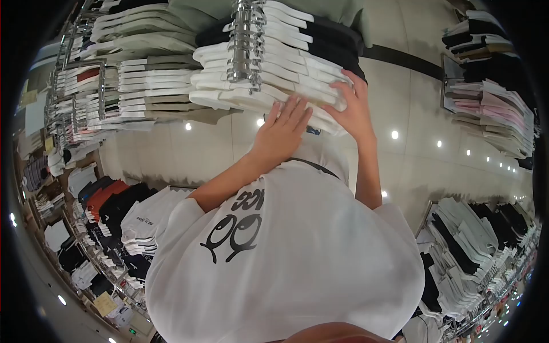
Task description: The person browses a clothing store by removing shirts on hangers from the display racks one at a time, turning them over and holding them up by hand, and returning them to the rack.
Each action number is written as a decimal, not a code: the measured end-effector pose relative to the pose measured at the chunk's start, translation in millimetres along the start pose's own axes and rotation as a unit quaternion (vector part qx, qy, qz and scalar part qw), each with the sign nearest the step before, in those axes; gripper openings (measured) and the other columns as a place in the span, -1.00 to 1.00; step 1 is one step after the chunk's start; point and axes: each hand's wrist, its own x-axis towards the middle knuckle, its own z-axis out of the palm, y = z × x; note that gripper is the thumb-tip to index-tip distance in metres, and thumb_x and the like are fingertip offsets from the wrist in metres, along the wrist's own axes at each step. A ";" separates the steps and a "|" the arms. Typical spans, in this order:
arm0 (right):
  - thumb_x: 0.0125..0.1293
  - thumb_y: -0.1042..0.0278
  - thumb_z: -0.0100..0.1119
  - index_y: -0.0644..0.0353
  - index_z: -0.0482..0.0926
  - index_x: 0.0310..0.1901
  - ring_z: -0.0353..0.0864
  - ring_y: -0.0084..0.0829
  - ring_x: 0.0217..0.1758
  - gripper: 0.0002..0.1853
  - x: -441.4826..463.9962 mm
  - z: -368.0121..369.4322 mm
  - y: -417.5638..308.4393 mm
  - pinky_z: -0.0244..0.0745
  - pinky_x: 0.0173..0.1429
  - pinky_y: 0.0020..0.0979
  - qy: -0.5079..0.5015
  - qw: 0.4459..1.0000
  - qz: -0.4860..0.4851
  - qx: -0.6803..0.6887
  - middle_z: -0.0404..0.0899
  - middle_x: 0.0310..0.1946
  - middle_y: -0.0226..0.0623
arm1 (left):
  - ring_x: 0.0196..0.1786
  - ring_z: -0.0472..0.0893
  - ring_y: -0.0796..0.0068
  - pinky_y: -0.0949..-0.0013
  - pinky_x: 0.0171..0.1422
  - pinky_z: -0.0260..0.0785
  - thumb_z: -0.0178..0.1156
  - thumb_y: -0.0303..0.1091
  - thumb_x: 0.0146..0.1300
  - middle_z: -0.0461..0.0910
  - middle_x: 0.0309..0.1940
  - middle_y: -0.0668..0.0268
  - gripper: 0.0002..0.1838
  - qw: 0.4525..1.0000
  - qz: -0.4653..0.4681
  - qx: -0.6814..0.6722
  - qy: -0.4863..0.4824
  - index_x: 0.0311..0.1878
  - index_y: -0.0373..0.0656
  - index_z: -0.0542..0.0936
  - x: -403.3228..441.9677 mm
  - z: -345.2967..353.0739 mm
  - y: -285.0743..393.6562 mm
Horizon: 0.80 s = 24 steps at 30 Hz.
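A row of white garments (280, 71) hangs from metal hooks (245, 57) on a rack in front of me. My left hand (280, 128) lies flat with its fingers extended on the lower edge of the nearest white garment. To its right, my right hand (353, 108) is at the garments' right-hand edge, fingers spread and curved, with the fingertips touching the white cloth. Black garments (334, 46) hang just behind the white ones.
More hanging clothes (154, 86) fill the rack at the left. Racks of pink and dark garments (492, 108) stand at the right. Further clothes racks are at the lower left (108, 200) and lower right (463, 240). Tiled floor (412, 166) shows between them.
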 end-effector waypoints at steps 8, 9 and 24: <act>0.03 0.32 0.63 0.15 0.78 -0.20 0.31 0.17 0.52 -0.71 -26.3 8.1 -13.4 0.33 0.54 0.05 -0.012 0.996 -0.051 -0.075 0.43 0.49 -0.11 | 0.77 0.09 0.22 -0.64 0.55 -0.01 0.41 -0.18 0.27 0.16 0.72 0.24 -0.29 0.999 -0.017 -0.034 -0.017 0.50 0.01 0.49 -25.7 -12.4 -6.7; 0.05 0.34 0.61 0.17 0.78 -0.18 0.32 0.16 0.52 -0.71 -25.6 13.7 -5.9 0.34 0.54 0.06 0.007 0.994 -0.058 -0.089 0.44 0.49 -0.09 | 0.77 0.09 0.22 -0.64 0.55 -0.01 0.41 -0.18 0.27 0.16 0.72 0.24 -0.29 0.999 -0.016 -0.034 -0.016 0.50 0.01 0.49 -28.8 -11.5 -9.0; 0.17 0.42 0.54 0.26 0.76 -0.06 0.30 0.13 0.62 -0.70 -17.6 13.3 14.0 0.32 0.62 -0.04 -0.001 0.995 -0.050 -0.082 0.37 0.58 -0.08 | 0.74 0.16 0.31 -0.50 0.59 0.08 0.41 -0.27 0.30 0.28 0.64 0.33 -0.37 0.999 -0.042 -0.027 0.017 0.45 0.10 0.52 -56.2 -9.3 4.5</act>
